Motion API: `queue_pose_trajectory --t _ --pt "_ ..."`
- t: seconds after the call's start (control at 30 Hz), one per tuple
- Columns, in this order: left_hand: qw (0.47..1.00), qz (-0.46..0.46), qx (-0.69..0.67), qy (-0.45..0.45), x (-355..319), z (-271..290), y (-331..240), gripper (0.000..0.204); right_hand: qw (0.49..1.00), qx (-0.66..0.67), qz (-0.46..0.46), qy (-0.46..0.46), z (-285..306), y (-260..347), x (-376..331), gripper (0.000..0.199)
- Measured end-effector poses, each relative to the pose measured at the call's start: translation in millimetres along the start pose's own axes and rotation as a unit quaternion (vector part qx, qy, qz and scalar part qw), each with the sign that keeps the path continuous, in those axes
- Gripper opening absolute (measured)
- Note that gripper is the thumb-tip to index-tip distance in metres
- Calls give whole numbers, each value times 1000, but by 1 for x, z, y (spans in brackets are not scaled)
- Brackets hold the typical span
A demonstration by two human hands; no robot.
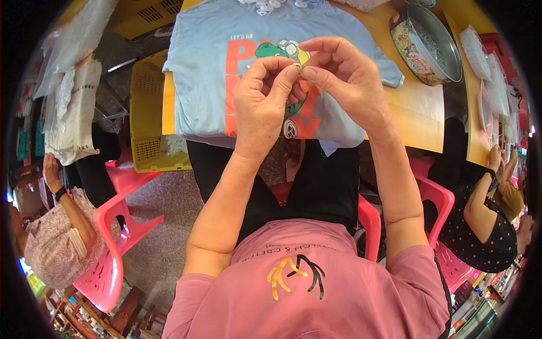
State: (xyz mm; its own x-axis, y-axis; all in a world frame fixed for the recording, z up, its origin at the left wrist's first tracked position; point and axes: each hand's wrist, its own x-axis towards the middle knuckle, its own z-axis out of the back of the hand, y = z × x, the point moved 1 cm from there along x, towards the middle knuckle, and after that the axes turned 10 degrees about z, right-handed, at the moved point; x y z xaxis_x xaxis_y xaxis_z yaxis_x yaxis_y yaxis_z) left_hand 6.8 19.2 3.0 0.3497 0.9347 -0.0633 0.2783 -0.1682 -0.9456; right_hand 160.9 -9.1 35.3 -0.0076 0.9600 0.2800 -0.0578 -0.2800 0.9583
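Above a light blue T-shirt [197, 68] spread on the table, my two hands meet fingertip to fingertip. My left hand [265, 93] pinches a tiny pale ring-like piece [297, 66] between thumb and index finger. From the other side, the thumb and index finger of my right hand [344, 73] close in on the same piece; its exact kind is too small to make out. The shirt has a cartoon print in green and orange-red, partly hidden behind my fingers. Small white ring-like pieces [266, 7] lie in a heap at its far edge.
An oval tin [415, 59] of small pale pieces stands on the wooden table [420, 116] at right. A yellow plastic crate [149, 113] is left of the table. Pink chairs [116, 226] and people sit on both sides, with clear bags [497, 85] at far right.
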Motion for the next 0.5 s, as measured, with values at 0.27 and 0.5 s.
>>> queue_pose_trajectory --t 0.27,0.5 --pt "998 8 -52 21 0 2 -1 10 999 29 -12 -32 2 3 -10 26" --pt "999 -1 -34 10 -1 2 1 10 996 -86 -7 -19 1 1 -11 18"
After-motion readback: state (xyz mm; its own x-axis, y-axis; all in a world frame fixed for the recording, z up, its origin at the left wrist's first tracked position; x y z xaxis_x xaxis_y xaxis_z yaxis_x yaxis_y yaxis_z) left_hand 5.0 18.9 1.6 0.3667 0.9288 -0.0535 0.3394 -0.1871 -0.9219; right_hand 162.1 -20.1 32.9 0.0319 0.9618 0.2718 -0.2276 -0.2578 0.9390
